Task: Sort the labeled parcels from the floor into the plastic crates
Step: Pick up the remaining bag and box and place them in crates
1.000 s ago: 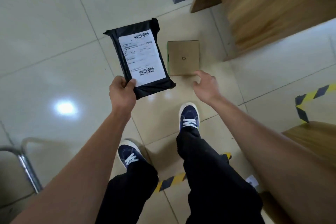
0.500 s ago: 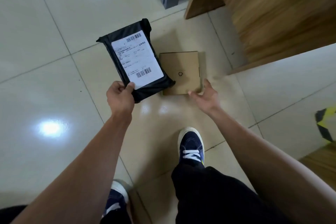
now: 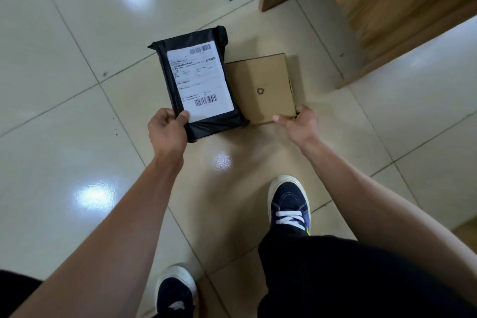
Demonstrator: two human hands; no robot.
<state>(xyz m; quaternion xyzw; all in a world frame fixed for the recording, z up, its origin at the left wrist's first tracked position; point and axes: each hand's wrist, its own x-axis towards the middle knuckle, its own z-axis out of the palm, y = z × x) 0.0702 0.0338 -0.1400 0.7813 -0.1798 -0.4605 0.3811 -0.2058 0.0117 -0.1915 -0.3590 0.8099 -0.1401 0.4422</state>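
Fingers of the left hand pinch a glossy black polybag; the right hand grips a flat cardboard box.

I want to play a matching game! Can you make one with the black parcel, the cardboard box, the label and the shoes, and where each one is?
Things:
1. black parcel
2. box
3. label
4. shoes

Places:
A. stuck on the black parcel
B. held up in the left hand
C. on the person's feet, on the floor
D. flat on the floor, with the right hand gripping its near corner

Pairs: 1-B, 2-D, 3-A, 4-C
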